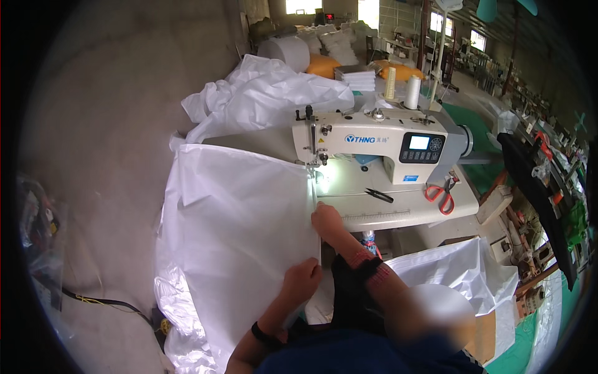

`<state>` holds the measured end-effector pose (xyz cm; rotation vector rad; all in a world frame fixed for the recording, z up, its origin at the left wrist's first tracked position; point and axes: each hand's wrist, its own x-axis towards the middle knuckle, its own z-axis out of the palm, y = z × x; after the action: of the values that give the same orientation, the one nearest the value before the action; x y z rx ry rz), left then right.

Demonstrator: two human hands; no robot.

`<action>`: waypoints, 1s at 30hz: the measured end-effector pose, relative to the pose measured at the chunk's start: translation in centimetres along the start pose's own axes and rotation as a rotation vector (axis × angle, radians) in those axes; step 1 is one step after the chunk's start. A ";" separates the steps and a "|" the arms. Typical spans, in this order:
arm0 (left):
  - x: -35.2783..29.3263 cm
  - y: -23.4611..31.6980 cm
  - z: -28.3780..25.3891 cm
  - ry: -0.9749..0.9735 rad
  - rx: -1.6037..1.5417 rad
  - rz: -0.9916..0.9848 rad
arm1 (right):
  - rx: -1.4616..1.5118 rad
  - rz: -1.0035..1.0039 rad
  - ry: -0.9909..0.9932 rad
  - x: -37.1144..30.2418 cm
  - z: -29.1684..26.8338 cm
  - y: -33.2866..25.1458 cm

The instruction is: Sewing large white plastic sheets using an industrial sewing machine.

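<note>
A large white sheet (243, 218), smooth and plastic-looking, hangs over the left of the sewing machine (374, 140). Its right edge runs up to the needle area, where the lamp glows. My right hand (326, 221) is closed on that edge, just in front of the machine bed. Nearer to me, my left hand (301, 280) has its fingers curled round the same edge, lower down. Both sets of fingertips are partly hidden. Black thread snips (379, 196) lie on the bed, right of the needle, and red-handled scissors (441, 198) rest at its right end.
More white sheeting (268, 93) is heaped behind the machine. A white thread cone (412, 93) stands at the back. To my right, white sheeting (436, 274) covers part of a box. A dark cable (112, 300) crosses the floor at left.
</note>
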<state>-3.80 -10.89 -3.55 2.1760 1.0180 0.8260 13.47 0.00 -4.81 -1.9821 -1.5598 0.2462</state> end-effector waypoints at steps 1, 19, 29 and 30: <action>0.0 -0.4 0.2 0.002 -0.012 -0.021 | -0.100 -0.026 -0.054 0.2 0.0 -0.7; 2.6 -2.3 -5.0 0.340 0.376 0.059 | 0.087 0.045 -0.048 -3.0 1.4 -0.9; 7.3 -14.0 -14.3 0.147 0.616 -0.394 | -0.249 0.013 -0.135 0.4 0.4 -2.1; 8.0 -14.4 -14.2 0.132 0.650 -0.376 | -0.280 0.014 -0.134 1.0 0.4 -2.1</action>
<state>-16.51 6.73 -2.68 2.3273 1.8990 0.5042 11.80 1.35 -3.76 -2.2300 -1.7454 0.1765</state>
